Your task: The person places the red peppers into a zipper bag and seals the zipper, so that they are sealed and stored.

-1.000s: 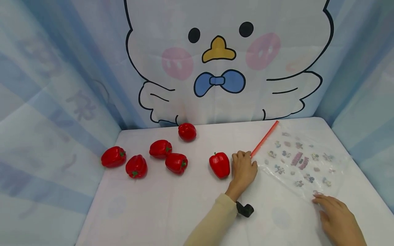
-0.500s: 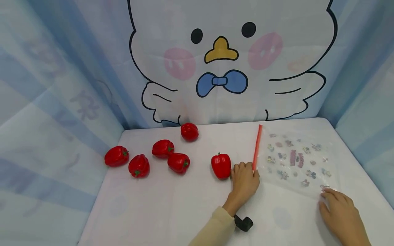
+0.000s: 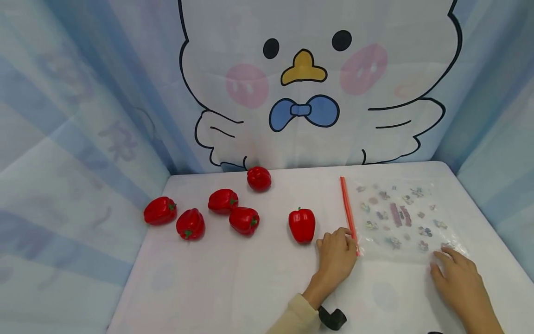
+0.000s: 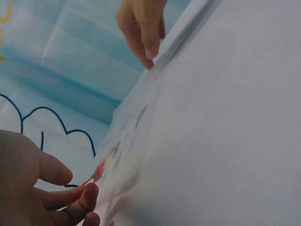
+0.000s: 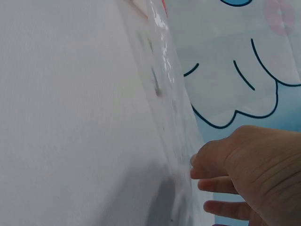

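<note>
A clear plastic bag (image 3: 394, 241) with small printed figures and a red strip along its left edge lies flat at the right of the table. My left hand (image 3: 335, 257) pinches the lower end of the red strip (image 3: 347, 204). In the left wrist view, that red edge (image 4: 99, 168) shows by the thumb and fingertips. My right hand (image 3: 459, 280) rests its fingertips at the bag's lower right corner, fingers fairly straight and thumb apart. In the right wrist view its fingers (image 5: 221, 184) are beside the glossy film (image 5: 164, 56). One red bell pepper (image 3: 301, 226) lies just left of my left hand.
Several more red bell peppers lie in a loose group at the left: one at the back (image 3: 259, 179), one farthest left (image 3: 160, 211). A printed curtain (image 3: 304, 139) rises behind the table (image 3: 233, 287). A black wrist mount (image 3: 333, 319) sits by the left cuff.
The bag has turned, its red strip swinging from a rightward slant to a slight leftward one and coming nearer. My left hand has come nearer with it, while my right hand has moved slightly farther away.
</note>
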`<state>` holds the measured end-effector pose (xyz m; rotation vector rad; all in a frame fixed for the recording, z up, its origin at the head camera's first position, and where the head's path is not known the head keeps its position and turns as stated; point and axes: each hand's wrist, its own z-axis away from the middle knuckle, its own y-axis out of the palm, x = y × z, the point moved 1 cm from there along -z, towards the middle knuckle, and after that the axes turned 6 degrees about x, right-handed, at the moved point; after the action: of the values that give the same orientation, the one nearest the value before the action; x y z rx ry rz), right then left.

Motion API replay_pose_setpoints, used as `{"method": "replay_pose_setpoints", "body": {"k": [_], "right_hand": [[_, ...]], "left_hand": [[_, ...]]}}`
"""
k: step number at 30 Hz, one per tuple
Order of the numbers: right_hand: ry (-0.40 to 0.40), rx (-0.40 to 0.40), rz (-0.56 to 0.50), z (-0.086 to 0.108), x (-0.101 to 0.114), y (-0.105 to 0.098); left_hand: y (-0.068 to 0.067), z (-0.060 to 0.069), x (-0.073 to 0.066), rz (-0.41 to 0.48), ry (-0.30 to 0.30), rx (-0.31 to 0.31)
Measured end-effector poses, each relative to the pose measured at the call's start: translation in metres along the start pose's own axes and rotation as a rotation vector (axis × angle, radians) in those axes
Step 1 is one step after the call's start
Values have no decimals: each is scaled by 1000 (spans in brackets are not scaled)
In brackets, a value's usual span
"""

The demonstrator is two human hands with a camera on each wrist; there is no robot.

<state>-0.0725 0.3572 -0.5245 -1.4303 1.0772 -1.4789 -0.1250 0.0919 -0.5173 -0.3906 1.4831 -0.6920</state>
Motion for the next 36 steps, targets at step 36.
{"method": "replay_pose_setpoints", "body": {"k": [36], "right_hand": [[-1,-144,-69,4,94,36]], "left_hand": [[24,9,0,-620,320,101]]}}
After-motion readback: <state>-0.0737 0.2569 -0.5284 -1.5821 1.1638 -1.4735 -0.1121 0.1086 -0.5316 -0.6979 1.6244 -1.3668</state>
